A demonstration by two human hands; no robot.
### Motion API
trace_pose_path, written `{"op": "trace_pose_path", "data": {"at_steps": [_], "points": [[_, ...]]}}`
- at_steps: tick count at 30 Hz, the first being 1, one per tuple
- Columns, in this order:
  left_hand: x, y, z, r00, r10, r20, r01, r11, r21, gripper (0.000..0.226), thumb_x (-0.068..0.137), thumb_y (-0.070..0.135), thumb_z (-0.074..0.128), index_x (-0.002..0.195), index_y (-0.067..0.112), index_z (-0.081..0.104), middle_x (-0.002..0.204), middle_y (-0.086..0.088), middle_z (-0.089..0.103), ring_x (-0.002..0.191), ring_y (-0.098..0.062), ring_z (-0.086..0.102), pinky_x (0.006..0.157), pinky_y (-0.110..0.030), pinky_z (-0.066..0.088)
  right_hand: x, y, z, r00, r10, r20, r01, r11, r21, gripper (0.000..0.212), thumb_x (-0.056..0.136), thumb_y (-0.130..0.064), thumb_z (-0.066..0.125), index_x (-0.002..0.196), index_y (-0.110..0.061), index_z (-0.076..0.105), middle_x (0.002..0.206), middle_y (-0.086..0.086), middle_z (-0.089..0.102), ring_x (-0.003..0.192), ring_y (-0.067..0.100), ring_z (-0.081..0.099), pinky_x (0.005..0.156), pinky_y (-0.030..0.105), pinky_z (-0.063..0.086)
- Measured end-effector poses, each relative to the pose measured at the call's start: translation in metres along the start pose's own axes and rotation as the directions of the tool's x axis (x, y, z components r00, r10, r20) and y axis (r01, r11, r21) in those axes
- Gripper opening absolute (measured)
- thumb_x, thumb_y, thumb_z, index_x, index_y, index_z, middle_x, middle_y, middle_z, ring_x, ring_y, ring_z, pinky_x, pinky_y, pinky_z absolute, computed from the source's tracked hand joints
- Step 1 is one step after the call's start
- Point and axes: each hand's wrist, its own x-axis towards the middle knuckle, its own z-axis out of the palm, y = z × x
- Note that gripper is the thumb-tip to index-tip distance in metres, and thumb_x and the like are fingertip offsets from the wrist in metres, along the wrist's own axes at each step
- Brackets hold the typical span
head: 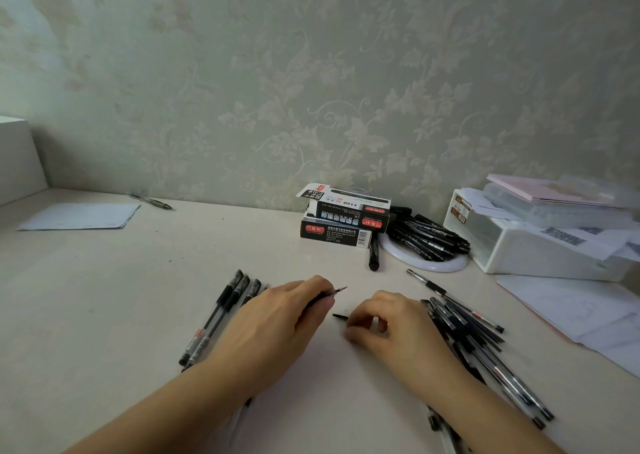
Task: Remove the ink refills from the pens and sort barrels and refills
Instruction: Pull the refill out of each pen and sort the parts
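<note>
Black plastic shows between your hands: your left hand [277,318] grips a pen [327,294] with its tip pointing far-right, steadying it for dismantling. Your right hand [388,322] curls its fingers round a small black piece [341,316], probably the unscrewed tip, though it is too small to tell. The neat row of pens [221,311] on the left looks like your sorted side; the loose heap of pens [474,335] on the right sits within easy reach as the supply. The pen boxes [343,221] stand far back.
</note>
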Motion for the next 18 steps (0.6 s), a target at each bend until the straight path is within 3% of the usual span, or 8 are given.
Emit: {"op": "trace_pose_path", "data": {"at_steps": [3, 5, 7, 11, 18], "points": [[-0.0002, -0.0017, 0.001, 1.0, -0.003, 0.015, 0.003, 1.0, 0.01, 0.021, 0.098, 0.051, 0.031, 0.1, 0.037, 0.047, 0.077, 0.019, 0.052, 0.069, -0.006, 0.05, 0.059, -0.035, 0.046, 0.0016, 0.0014, -0.0024, 0.988, 0.107, -0.109, -0.073, 0.956, 0.284, 0.009, 0.081, -0.021, 0.076, 0.076, -0.028, 0.074, 0.074, -0.014, 0.07, 0.066, 0.002, 0.058, 0.065, 0.012, 0.044], [-0.0006, -0.0025, 0.0018, 1.0, -0.001, 0.029, 0.001, 1.0, 0.025, 0.023, 0.098, 0.052, 0.03, 0.101, 0.038, 0.047, 0.078, 0.018, 0.053, 0.07, -0.006, 0.051, 0.059, -0.035, 0.046, 0.0041, 0.0008, -0.0057, 0.976, 0.166, -0.139, -0.073, 0.858, 0.509, 0.009, 0.082, -0.015, 0.076, 0.081, -0.025, 0.075, 0.078, -0.008, 0.074, 0.073, 0.007, 0.068, 0.07, 0.014, 0.051], [-0.0011, -0.0027, 0.0023, 0.999, 0.008, 0.034, -0.009, 0.999, 0.037, 0.024, 0.097, 0.053, 0.028, 0.102, 0.039, 0.047, 0.08, 0.017, 0.054, 0.071, -0.007, 0.052, 0.058, -0.034, 0.046, 0.005, -0.0013, -0.0074, 0.977, 0.159, -0.14, -0.037, 0.779, 0.626, 0.011, 0.083, -0.012, 0.075, 0.085, -0.022, 0.076, 0.082, -0.003, 0.076, 0.079, 0.011, 0.071, 0.073, 0.014, 0.052], [-0.0007, -0.0024, 0.002, 0.998, 0.034, 0.052, -0.036, 0.999, 0.041, 0.027, 0.097, 0.055, 0.026, 0.104, 0.04, 0.047, 0.082, 0.016, 0.056, 0.071, -0.007, 0.053, 0.059, -0.034, 0.046, 0.004, -0.0053, -0.0037, 0.991, 0.099, -0.088, -0.011, 0.729, 0.685, 0.013, 0.083, -0.007, 0.074, 0.087, -0.019, 0.077, 0.085, 0.0, 0.076, 0.08, 0.009, 0.071, 0.072, 0.013, 0.051], [-0.0008, 0.0016, 0.0001, 0.994, 0.07, 0.083, -0.074, 0.996, 0.056, 0.024, 0.097, 0.051, 0.031, 0.107, 0.038, 0.048, 0.083, 0.013, 0.054, 0.071, -0.009, 0.052, 0.061, -0.035, 0.046, 0.0036, -0.0052, -0.0037, 0.998, 0.016, -0.053, 0.021, 0.771, 0.637, 0.023, 0.084, -0.004, 0.073, 0.088, -0.026, 0.077, 0.087, 0.0, 0.077, 0.084, 0.014, 0.073, 0.082, 0.025, 0.057]]}}
